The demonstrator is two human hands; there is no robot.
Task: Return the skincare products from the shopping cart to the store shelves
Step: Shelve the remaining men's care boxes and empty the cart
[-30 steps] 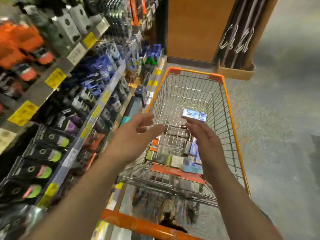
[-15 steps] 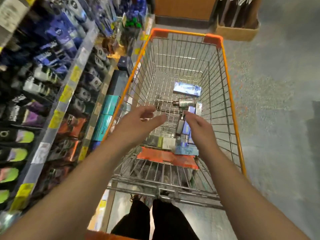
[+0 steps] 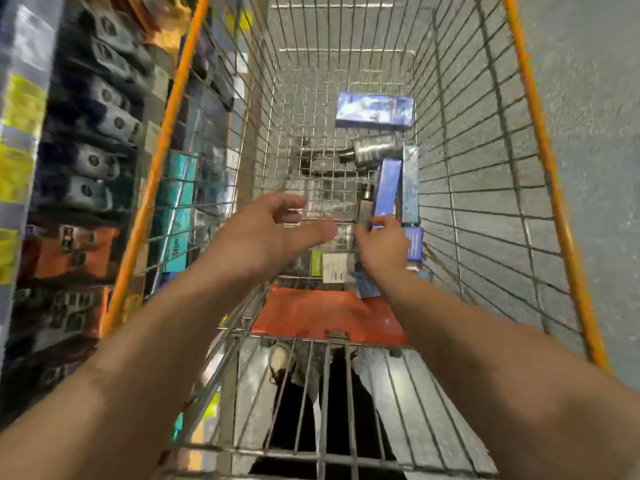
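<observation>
Both arms reach down into the orange-rimmed wire shopping cart [image 3: 540,140]. The right hand [image 3: 382,249] pinches the near end of a long purple box [image 3: 388,188]; its grip is closed on that box. The left hand [image 3: 263,233] hangs above the cart floor, its grip wide and holding nothing. Farther in lie a blue and white flat box [image 3: 374,110] and a grey tube [image 3: 375,149]. The store shelves [image 3: 90,140] on the left carry dark packs. All writing is too blurred to read.
</observation>
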